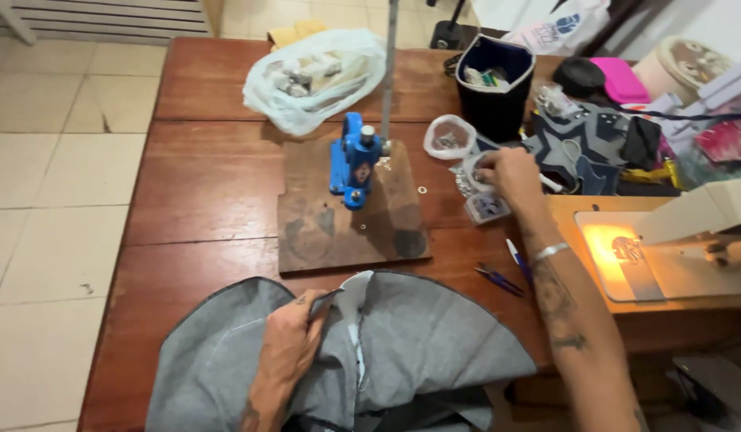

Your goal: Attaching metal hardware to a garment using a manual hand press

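- While left hand pinches the grey fabric piece at the near table edge, fingers closed on its fold.
- Right hand reaches far right, fingertips closed into a small clear plastic box.
- Blue hand press stands on a wooden board, between both.

Sewing workshop: sewing machine, blue hand press, grey fabric.
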